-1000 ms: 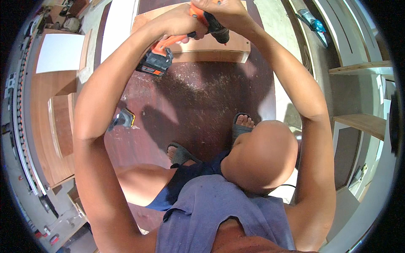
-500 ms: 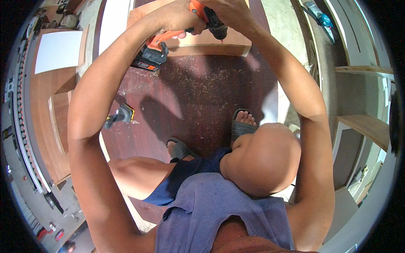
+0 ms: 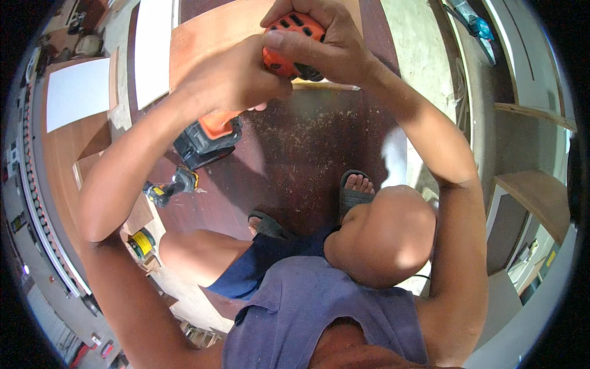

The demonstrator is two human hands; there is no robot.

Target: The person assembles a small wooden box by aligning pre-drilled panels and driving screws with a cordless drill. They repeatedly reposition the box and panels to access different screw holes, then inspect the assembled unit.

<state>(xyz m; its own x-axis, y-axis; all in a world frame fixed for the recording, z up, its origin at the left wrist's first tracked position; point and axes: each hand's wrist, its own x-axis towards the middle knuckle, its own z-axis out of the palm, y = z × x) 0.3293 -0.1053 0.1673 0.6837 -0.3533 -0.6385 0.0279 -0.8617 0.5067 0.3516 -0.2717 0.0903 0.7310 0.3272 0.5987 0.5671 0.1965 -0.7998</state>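
An orange-and-black cordless drill [image 3: 295, 29] is held in both hands above the near edge of a light wooden board [image 3: 209, 40]. My left hand [image 3: 236, 80] is closed around its handle, with the black battery pack sticking out below the wrist. Cupped over the motor housing, my right hand [image 3: 338, 49] grips the drill's vented rear end, thumb across it. The drill's chuck and tip are mostly hidden beneath the housing and hands. Beneath lies a dark red panel [image 3: 295, 154] scattered with sawdust.
A second, yellow-and-black power tool [image 3: 175, 184] lies on the panel at left. Beyond it are a green-and-yellow round container [image 3: 141, 243] and a white sheet [image 3: 77, 92] on wood. A teal power tool [image 3: 476, 27] lies far right. My sandaled feet [image 3: 356, 190] rest on the panel.
The drill has swung so its rear end faces up, and it looks closer with its battery lower. My right hand has shifted over the housing; my left arm has moved down and left.
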